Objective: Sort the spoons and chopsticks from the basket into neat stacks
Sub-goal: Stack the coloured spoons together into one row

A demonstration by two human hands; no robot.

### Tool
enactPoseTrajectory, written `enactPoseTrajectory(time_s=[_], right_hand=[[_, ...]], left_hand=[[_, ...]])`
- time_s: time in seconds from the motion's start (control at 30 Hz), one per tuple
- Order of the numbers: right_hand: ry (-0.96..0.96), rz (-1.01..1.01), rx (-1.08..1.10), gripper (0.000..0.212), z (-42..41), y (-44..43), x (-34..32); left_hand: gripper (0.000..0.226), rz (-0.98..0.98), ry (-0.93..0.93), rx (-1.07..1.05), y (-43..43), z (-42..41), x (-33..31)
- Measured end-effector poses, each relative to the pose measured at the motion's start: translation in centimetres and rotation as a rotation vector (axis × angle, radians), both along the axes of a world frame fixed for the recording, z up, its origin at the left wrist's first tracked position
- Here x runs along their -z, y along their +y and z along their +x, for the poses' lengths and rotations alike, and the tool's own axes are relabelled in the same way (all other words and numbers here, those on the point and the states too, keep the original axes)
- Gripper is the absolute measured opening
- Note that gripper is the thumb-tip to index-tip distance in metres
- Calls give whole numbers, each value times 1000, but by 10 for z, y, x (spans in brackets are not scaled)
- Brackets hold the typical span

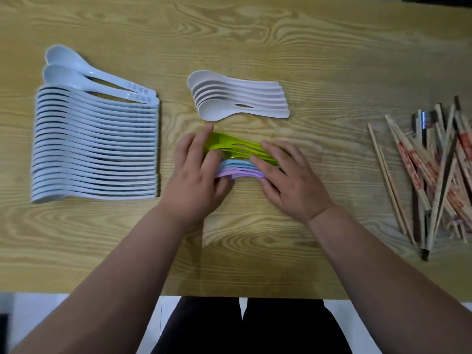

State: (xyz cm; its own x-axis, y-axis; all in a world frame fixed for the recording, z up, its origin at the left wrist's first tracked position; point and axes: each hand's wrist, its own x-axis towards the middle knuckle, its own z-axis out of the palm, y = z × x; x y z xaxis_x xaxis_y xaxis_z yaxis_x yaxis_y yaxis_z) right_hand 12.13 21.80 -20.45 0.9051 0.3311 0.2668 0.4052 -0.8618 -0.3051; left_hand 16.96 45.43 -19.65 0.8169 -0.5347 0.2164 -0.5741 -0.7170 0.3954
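1. Head view: our left hand [196, 175] curls round the bowl ends of the colour spoons [240, 149], mid-table. Our right hand [291, 180] presses their handles, fingers nearly straight.
2. We judge this stack is being squared. We should push both ends inward evenly and keep the handles flat.
3. The white spoons [97, 144] lie in a row at left, with the cream spoons [237, 98] just beyond. The chopsticks [434, 175] are heaped loosely at right.
4. The table [255, 34] is wood-grained, with pale floor at its near edge. No basket is in view.
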Motion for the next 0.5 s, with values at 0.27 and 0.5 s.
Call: enactPoseTrajectory(time_s=[0.27, 0.5], right_hand=[[-34, -35, 62, 43, -1, 3, -1], [-28, -66, 35, 42, -2, 3, -1]], left_hand=[[54, -204, 69, -21, -5, 0, 2], [43, -246, 130, -21, -2, -1, 2]])
